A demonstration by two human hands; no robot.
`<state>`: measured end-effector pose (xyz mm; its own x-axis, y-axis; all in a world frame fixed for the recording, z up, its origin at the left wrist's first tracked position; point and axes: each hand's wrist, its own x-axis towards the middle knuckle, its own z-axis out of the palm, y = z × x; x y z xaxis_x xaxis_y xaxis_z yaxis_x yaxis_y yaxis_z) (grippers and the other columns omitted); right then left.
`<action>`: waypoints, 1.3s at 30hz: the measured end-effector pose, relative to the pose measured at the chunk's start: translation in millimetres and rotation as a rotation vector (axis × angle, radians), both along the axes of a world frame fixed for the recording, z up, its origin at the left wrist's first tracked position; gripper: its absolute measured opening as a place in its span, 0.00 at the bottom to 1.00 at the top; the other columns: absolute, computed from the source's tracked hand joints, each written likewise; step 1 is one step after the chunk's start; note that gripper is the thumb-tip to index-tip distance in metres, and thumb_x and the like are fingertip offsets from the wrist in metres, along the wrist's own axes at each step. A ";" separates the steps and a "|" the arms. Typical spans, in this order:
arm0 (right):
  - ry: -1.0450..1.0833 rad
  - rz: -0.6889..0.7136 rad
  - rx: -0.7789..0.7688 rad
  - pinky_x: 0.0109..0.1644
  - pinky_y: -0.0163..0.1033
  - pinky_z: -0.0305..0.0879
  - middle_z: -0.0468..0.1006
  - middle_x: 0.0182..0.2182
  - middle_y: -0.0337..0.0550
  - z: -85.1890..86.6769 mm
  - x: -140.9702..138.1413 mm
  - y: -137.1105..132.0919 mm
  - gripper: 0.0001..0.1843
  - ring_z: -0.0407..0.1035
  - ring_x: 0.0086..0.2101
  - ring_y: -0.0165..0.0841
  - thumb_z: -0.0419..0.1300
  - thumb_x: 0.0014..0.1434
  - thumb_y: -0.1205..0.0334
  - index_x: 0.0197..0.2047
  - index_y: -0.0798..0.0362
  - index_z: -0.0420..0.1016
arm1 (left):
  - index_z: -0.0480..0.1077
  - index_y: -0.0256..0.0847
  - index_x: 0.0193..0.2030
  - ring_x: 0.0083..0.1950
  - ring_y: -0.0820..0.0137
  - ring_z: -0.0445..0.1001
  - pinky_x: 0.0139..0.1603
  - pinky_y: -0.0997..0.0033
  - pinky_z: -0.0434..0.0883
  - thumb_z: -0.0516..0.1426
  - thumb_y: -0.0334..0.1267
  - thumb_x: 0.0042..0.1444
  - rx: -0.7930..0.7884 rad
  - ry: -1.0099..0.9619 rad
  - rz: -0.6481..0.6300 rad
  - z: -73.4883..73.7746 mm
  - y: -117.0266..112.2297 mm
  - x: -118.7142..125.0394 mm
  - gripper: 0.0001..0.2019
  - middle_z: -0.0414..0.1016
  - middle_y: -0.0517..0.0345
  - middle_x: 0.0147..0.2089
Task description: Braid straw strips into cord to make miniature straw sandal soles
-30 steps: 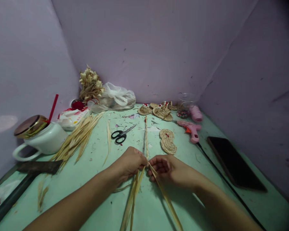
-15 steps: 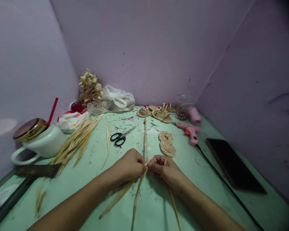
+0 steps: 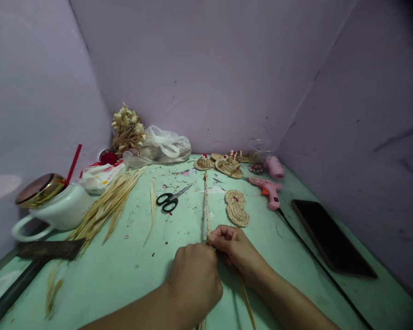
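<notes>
A thin braid of dried husk strips [image 3: 207,206] runs straight away from me along the green table, its far end reddish. My right hand [image 3: 231,243] pinches the braid's near end, with a loose strip [image 3: 248,305] trailing below it. My left hand [image 3: 196,277] is closed in a fist just left of and below that point, back of the hand up. It grips loose strips whose ends show beneath it at the bottom edge; its fingertips are hidden. Black-handled scissors [image 3: 172,199] lie left of the braid, and a coiled braided sole shape [image 3: 237,208] lies to the right.
On the left are a husk strip pile [image 3: 106,206], a white mug [image 3: 60,208] and a hammer-like tool [image 3: 48,250]. Small braided slippers [image 3: 229,166] stand at the back. On the right lie a pink glue gun [image 3: 270,190], its black cord and a dark phone [image 3: 332,238].
My left hand has moved down and right and turned, drawing the loose strips toward me. My right hand keeps its pinch on the braid. The whole view has shifted slightly.
</notes>
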<state>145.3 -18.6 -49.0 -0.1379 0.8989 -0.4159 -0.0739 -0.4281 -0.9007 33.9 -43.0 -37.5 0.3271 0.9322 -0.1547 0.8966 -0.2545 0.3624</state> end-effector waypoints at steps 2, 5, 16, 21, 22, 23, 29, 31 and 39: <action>-0.002 0.002 0.011 0.17 0.31 0.37 0.59 0.11 0.29 -0.1 0.4 0.0 0.13 0.45 0.12 0.19 0.62 0.39 0.58 0.19 0.56 0.62 | 0.72 0.33 0.33 0.29 0.61 0.68 0.32 0.65 0.60 0.49 0.32 0.44 0.012 0.015 -0.039 -0.7 -2.7 1.6 0.13 0.71 0.43 0.27; 0.022 -0.005 -0.005 0.18 0.30 0.39 0.64 0.13 0.32 0.1 2.5 0.7 0.13 0.49 0.14 0.19 0.64 0.37 0.60 0.20 0.56 0.62 | 0.72 0.33 0.33 0.28 0.62 0.68 0.30 0.66 0.60 0.50 0.34 0.44 0.011 0.003 -0.053 8.3 1.1 -2.5 0.12 0.71 0.44 0.26; 0.128 0.080 -0.025 0.17 0.29 0.36 0.71 0.17 0.36 1.3 8.6 3.5 0.11 0.49 0.13 0.17 0.62 0.38 0.66 0.26 0.58 0.63 | 0.67 0.32 0.27 0.14 0.76 0.63 0.13 0.77 0.57 0.51 0.33 0.40 -0.801 -0.814 0.308 19.6 49.8 -18.6 0.07 0.68 0.57 0.20; 0.122 0.090 -0.036 0.17 0.28 0.38 0.69 0.13 0.34 0.2 10.8 4.9 0.12 0.51 0.13 0.18 0.62 0.36 0.68 0.26 0.57 0.63 | 0.67 0.30 0.20 0.16 0.77 0.64 0.14 0.78 0.61 0.53 0.35 0.38 -0.910 -0.913 0.265 7.4 51.5 -18.4 0.08 0.68 0.53 0.19; 0.120 0.090 -0.038 0.17 0.28 0.38 0.69 0.13 0.33 0.1 11.3 5.4 0.13 0.52 0.13 0.18 0.62 0.35 0.69 0.26 0.57 0.62 | 0.67 0.30 0.20 0.15 0.77 0.64 0.14 0.78 0.61 0.54 0.35 0.38 -0.912 -0.909 0.261 6.3 52.2 -19.0 0.08 0.67 0.54 0.19; 0.116 0.089 -0.037 0.17 0.28 0.39 0.69 0.13 0.33 0.0 11.7 5.8 0.13 0.52 0.13 0.18 0.62 0.35 0.69 0.26 0.57 0.62 | 0.68 0.30 0.20 0.15 0.77 0.64 0.13 0.79 0.60 0.54 0.36 0.37 -0.903 -0.897 0.262 5.7 52.7 -19.5 0.09 0.67 0.56 0.17; 0.020 0.107 0.027 0.18 0.27 0.42 0.71 0.14 0.36 -3.5 11.0 7.5 0.14 0.54 0.14 0.19 0.63 0.34 0.67 0.25 0.56 0.61 | 0.67 0.33 0.17 0.09 0.80 0.52 0.09 0.79 0.47 0.55 0.35 0.37 -0.751 -0.785 0.300 5.2 50.9 -16.4 0.07 0.58 0.64 0.10; -0.025 0.110 0.065 0.19 0.27 0.43 0.72 0.15 0.37 -5.9 10.4 7.3 0.13 0.55 0.15 0.20 0.63 0.35 0.67 0.24 0.56 0.61 | 0.64 0.35 0.15 0.09 0.82 0.47 0.10 0.78 0.42 0.54 0.33 0.36 -0.732 -0.815 0.332 3.8 49.8 -14.5 0.05 0.58 0.65 0.10; -0.206 0.143 0.173 0.19 0.28 0.45 0.70 0.17 0.36 -14.6 11.3 5.5 0.07 0.54 0.17 0.21 0.59 0.40 0.66 0.24 0.56 0.63 | 0.62 0.35 0.13 0.15 0.82 0.46 0.16 0.77 0.43 0.51 0.30 0.33 -0.550 -0.773 0.279 -4.9 49.3 -13.0 0.04 0.53 0.67 0.10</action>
<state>156.6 -13.1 -63.6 -0.1972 0.9363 -0.2907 0.1681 -0.2598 -0.9509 21.0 6.2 -42.5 0.3003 0.8534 -0.4259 0.3660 0.3092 0.8777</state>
